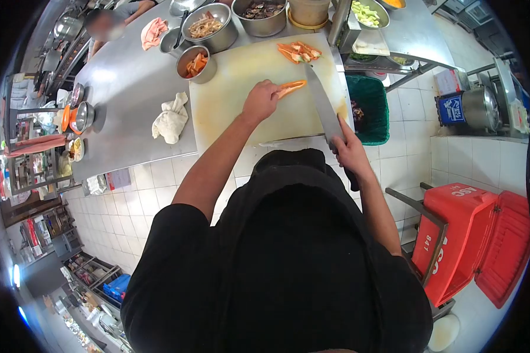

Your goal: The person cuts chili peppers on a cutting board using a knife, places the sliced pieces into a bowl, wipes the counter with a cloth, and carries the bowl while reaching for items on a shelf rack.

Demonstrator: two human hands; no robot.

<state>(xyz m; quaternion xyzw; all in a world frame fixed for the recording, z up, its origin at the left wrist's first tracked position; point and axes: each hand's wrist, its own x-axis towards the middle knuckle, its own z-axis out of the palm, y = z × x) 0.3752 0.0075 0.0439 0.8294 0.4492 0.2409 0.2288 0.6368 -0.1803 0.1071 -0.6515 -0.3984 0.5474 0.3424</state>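
Observation:
My left hand (261, 102) pinches a piece of orange bell pepper (292, 88) over the cutting board (235, 70). In my right hand (348, 148) is a large kitchen knife (322, 103), its blade pointing away from me across the board's right side. The blade is just right of the pepper piece, and I cannot tell whether they touch. Beyond the knife tip lie several orange pepper pieces (299, 52) with pale ribs showing. At the board's far left corner stands a small metal bowl (185, 66) with cut orange pieces in it.
Metal bowls of sliced food (205, 26) and dark pieces (261, 10) line the back. A white cloth (171, 117) and a pink cloth (153, 33) lie left. Below the board's right edge is a green-lined bin (371, 112). A red bin (453, 235) stands right. Another person (109, 25) is far left.

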